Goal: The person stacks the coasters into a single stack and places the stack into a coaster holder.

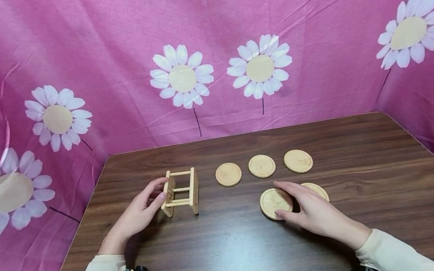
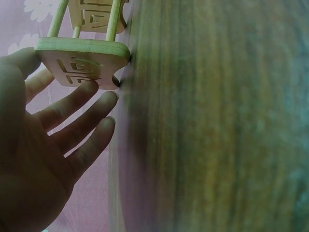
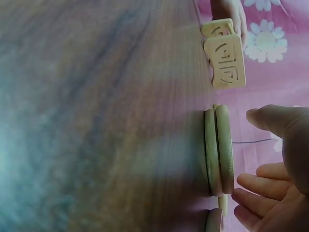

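Observation:
My left hand (image 1: 139,213) reaches to a small wooden rack (image 1: 193,192), two carved side panels joined by thin rods. Its thumb and fingertips meet the left panel (image 2: 79,65), fingers extended. My right hand (image 1: 318,213) is over a pale round wooden coaster (image 1: 270,203), thumb at its near edge and fingers at its far edge. From the right wrist, this coaster (image 3: 224,150) lies on top of another coaster (image 3: 212,152), with the fingers spread just above and beside the pair. Partly hidden behind the right hand lies one more coaster (image 1: 319,190).
Three coasters lie in a row farther back: a left one (image 1: 228,174), a middle one (image 1: 262,166) and a right one (image 1: 298,161). The dark wood table (image 1: 223,252) meets a pink flowered cloth (image 1: 211,18) at its back and sides.

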A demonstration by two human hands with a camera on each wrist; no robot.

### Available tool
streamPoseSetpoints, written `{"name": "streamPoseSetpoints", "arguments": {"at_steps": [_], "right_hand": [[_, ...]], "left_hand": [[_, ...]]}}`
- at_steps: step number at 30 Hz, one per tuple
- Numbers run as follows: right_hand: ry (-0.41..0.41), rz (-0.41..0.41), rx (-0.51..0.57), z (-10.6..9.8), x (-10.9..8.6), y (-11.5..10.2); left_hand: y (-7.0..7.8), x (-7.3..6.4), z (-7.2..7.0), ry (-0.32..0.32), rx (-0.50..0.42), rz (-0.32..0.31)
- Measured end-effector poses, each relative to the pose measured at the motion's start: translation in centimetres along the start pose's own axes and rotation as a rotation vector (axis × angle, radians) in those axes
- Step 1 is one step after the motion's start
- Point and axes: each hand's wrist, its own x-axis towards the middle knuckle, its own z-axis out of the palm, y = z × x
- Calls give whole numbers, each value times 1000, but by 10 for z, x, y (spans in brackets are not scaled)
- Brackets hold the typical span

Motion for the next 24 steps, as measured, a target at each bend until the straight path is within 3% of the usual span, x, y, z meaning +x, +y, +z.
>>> {"name": "streamPoseSetpoints", "arguments": {"at_steps": [24], "right_hand": [[-45, -7, 47, -2, 21, -5]], "left_hand": [[2, -1, -1, -13, -15, -14]]}}
